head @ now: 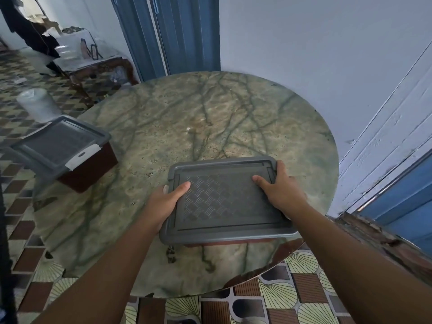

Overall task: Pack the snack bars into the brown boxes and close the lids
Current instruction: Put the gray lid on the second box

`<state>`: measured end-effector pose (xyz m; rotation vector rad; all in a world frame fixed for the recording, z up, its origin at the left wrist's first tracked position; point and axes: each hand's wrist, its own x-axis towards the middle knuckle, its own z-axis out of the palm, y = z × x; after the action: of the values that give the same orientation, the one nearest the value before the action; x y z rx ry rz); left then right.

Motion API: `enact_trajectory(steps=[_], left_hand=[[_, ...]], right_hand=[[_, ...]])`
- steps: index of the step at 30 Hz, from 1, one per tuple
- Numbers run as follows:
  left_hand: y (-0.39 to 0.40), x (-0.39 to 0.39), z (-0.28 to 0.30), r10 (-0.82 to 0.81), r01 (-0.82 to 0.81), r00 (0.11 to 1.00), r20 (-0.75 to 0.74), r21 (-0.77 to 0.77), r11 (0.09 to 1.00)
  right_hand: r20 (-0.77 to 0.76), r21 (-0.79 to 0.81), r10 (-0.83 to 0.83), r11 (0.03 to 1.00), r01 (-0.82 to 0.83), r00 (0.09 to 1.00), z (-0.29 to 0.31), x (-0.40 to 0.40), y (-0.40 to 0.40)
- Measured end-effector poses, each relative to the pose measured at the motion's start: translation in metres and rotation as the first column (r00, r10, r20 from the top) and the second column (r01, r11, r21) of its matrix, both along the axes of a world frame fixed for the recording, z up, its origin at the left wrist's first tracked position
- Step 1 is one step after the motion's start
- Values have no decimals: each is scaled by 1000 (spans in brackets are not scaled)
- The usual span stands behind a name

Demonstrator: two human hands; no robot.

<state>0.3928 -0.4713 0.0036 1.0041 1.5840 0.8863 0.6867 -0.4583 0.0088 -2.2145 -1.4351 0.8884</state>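
Observation:
A brown box with a grey patterned lid sits on the near side of the round marble table. My left hand grips its left edge, thumb lying on the lid. My right hand grips the far right corner, thumb on top. Only a thin strip of the brown body shows under the lid's front rim. A second brown box with a closed grey lid and a white latch stands at the table's left edge, partly overhanging it. No snack bars are in view.
A wall and a blue door frame stand right behind the table. A peeling painted panel is on the right. A white bucket stands on the patterned tile floor to the left, with a small wooden side table farther back.

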Motion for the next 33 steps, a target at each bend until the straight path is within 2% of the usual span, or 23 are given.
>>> enact_trajectory(steps=[8, 11, 17, 20, 24, 27, 30, 33], left_hand=[[6, -69, 0, 7, -6, 997, -82, 9, 1000], [8, -98, 0, 3, -3, 994, -112, -4, 1000], [10, -156, 1, 42, -47, 958, -285, -11, 999], [9, -169, 4, 78, -89, 868, -491, 1, 996], [-5, -148, 6, 104, -76, 654, -750, 72, 995], [-17, -134, 2, 135, -19, 534, -835, 148, 989], [-20, -135, -7, 59, 106, 479, -876, 124, 987], [-20, -135, -8, 49, 132, 485, -873, 128, 983]], right_hand=[[-23, 2, 25, 1000, -25, 999, 0, -66, 4], [17, -16, 43, 999, -43, 999, -1, -94, 7], [13, -8, 79, 997, -79, 997, -2, -151, 9], [27, -3, 71, 997, -71, 997, -1, -167, 12], [-9, 5, 38, 999, -38, 999, 1, -168, 13], [-18, 1, 28, 1000, -28, 999, 1, -169, 12], [-9, 12, 24, 1000, -24, 1000, 3, -168, 11], [47, 27, 30, 999, -31, 998, 5, -170, 9]])
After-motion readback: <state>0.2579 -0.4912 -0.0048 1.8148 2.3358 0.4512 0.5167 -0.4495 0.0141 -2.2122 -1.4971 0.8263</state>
